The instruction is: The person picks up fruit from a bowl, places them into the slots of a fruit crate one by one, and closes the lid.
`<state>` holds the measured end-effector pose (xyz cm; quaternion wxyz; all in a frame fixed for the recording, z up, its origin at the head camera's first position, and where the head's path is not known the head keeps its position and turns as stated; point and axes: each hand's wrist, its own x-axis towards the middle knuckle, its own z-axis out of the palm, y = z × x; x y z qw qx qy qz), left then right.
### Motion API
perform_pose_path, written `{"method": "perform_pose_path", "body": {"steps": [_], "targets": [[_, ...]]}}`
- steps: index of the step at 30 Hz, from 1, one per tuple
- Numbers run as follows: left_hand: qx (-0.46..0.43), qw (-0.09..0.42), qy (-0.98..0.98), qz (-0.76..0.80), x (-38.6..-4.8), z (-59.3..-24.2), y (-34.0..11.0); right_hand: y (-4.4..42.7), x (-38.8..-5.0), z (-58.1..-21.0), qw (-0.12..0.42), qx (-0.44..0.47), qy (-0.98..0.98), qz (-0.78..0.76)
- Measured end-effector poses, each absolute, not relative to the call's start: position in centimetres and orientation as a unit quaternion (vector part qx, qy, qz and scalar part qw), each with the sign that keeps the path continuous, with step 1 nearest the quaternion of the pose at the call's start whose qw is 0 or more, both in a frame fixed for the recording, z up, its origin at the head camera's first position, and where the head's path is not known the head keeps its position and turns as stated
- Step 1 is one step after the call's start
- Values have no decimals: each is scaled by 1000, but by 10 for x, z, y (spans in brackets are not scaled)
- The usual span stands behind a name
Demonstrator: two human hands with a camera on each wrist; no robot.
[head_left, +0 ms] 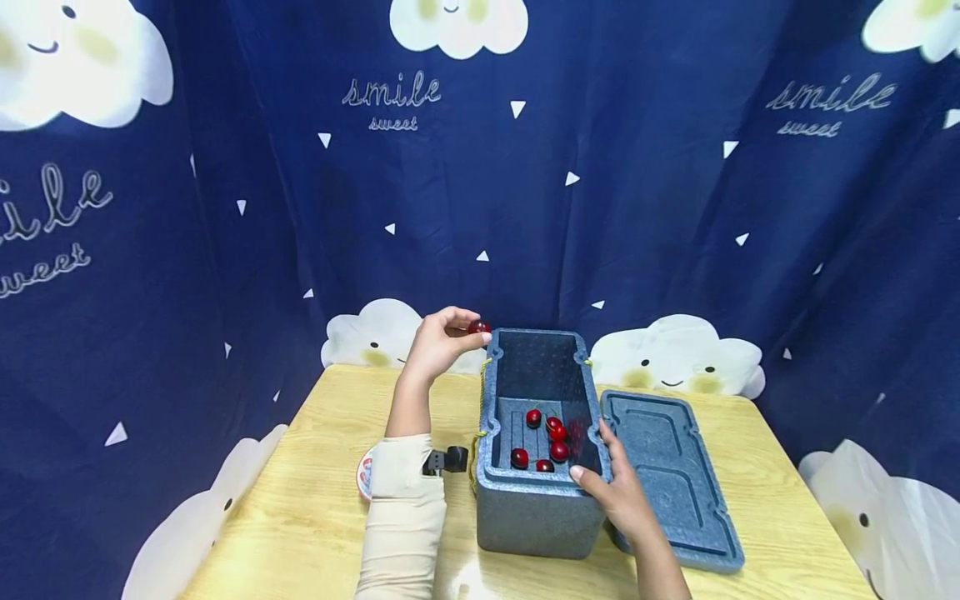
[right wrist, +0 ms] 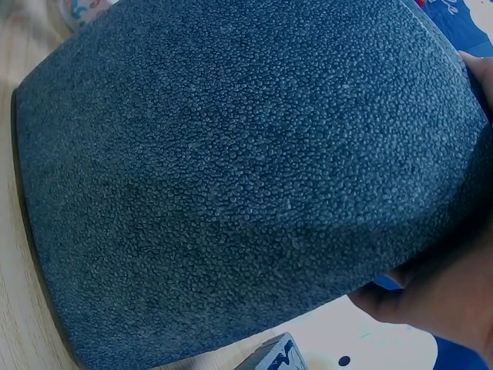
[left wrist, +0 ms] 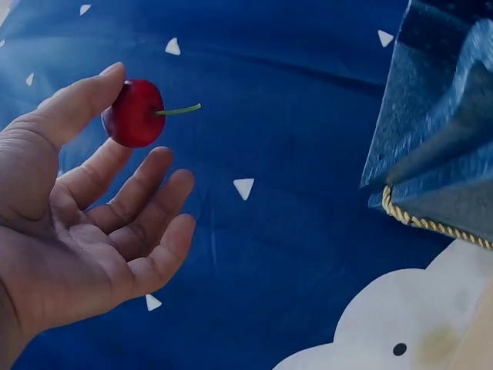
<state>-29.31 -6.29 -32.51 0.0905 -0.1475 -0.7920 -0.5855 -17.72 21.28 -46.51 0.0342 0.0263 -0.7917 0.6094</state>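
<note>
A single red cherry (head_left: 480, 327) is pinched between thumb and finger of my left hand (head_left: 441, 343), up by the far left corner of the blue-grey foam box (head_left: 532, 523). In the left wrist view the cherry (left wrist: 135, 114) shows a short green stem, and the other fingers are loosely bent. My right hand (head_left: 624, 493) grips the box at its near right corner, thumb on the rim and fingers along the outer right side. Several red cherries (head_left: 559, 451) lie on the box floor, mostly towards the near end. The box wall (right wrist: 231, 177) fills most of the right wrist view.
The foam lid (head_left: 667, 475) lies flat on the wooden table (head_left: 300, 500), right of the box. A round white dish with a coloured pattern (head_left: 365, 473) is partly hidden behind my left sleeve. Yellow cord (head_left: 474, 462) hangs along the box's left side. A blue curtain (head_left: 480, 167) hangs behind.
</note>
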Motion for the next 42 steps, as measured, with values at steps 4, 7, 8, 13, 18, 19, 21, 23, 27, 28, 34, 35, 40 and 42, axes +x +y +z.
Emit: {"method": "perform_pose_path", "body": {"steps": [4,7,8,13,18,19,21,23,27,28,34,35,40,42], "targets": [[-144,65,-797,-583,-298,-327,-54,211,-175,-466,33,23,-789,613],[-143,45,-799,-582,-304,-329,-46,211,-174,-465,32,20,-789,614],[-144,41,-800,-581,-306,-329,-43,211,-174,-465,32,20,-789,613],[-159,10,-810,-564,-312,-330,-28,211,-175,-463,34,24,-792,609],[-175,-29,-827,-533,-317,-332,-13,212,-176,-463,30,15,-797,603],[-177,-35,-833,-523,-318,-333,-10,212,-176,-463,30,14,-798,602],[-182,-45,-845,-501,-322,-336,-5,212,-176,-462,32,16,-799,601],[-184,-58,-856,-479,-326,-339,-1,211,-175,-461,32,17,-800,599],[-179,-94,-878,-435,-331,-342,7,211,-174,-460,29,17,-800,599],[-178,-106,-881,-425,-332,-343,9,211,-174,-460,29,16,-799,601],[-172,-147,-905,-359,-338,-350,15,211,-174,-461,31,24,-794,607],[-170,-148,-909,-352,-339,-351,16,211,-174,-461,31,26,-793,607],[-157,-152,-912,-346,-341,-356,19,212,-174,-462,32,27,-796,603],[-152,-152,-913,-348,-341,-357,20,212,-174,-462,32,26,-799,600]]}}
